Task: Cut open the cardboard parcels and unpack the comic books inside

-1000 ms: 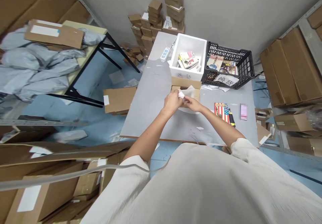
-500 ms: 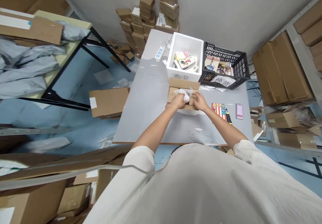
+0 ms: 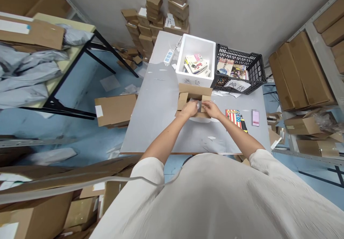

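Note:
A small brown cardboard box (image 3: 195,89) stands on the grey table with its flaps up. My left hand (image 3: 189,108) reaches into its opening, closed on a whitish, crumpled piece of plastic (image 3: 199,103), most of which is hidden inside. At the opposite side of the opening, my right hand (image 3: 211,109) has its fingers bent round the right flap (image 3: 205,98). To the right lie a colourful book (image 3: 233,117) with red and white stripes and a black-and-yellow tool (image 3: 243,123), perhaps a cutter.
Behind the box stand a white foam bin (image 3: 179,60) and a black plastic crate (image 3: 259,68), both holding books. A pink-screened phone (image 3: 255,118) lies to the right, and a power strip (image 3: 169,57) at the back left. Stacked cartons (image 3: 176,8) line the wall.
The whitish plastic has gone down into the box with my left hand, and less of it shows. My right hand stays by the right flap. The view has shifted slightly.

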Available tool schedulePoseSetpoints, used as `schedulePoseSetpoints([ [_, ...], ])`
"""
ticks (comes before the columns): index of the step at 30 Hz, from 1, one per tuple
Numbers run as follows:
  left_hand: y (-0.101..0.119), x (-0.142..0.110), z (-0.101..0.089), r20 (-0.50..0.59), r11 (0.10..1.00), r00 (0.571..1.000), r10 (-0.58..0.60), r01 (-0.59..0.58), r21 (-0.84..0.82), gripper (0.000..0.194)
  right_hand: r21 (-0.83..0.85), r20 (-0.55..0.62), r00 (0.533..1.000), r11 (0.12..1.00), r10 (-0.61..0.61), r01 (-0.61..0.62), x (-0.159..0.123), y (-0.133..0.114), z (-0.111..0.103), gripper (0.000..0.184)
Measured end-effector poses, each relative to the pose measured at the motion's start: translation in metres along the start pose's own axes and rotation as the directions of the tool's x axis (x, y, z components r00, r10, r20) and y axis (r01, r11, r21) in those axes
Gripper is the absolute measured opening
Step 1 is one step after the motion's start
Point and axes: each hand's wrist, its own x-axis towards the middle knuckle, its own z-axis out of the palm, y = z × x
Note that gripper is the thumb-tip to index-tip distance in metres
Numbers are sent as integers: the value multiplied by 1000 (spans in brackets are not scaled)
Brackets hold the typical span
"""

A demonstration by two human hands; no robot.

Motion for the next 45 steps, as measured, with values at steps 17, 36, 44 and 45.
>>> schedulePoseSetpoints([
  [17,122,15,45,-179,894,895,408,-432,-119,50,72,-224,949,975,223,-212,-88,71,-88,36],
  [36,167,6,214,349,978,917,193,-150,-146,61,84,-130,712,723,690,-686,-219,188,-104,49],
  [44,174,8,249,404,987,905,133,-85,-133,72,111,-75,695,699,715,-706,-218,195,-100,58],
  [45,173,7,251,413,989,902,123,-76,-128,75,125,-67,697,699,714,-704,-217,195,-100,58],
])
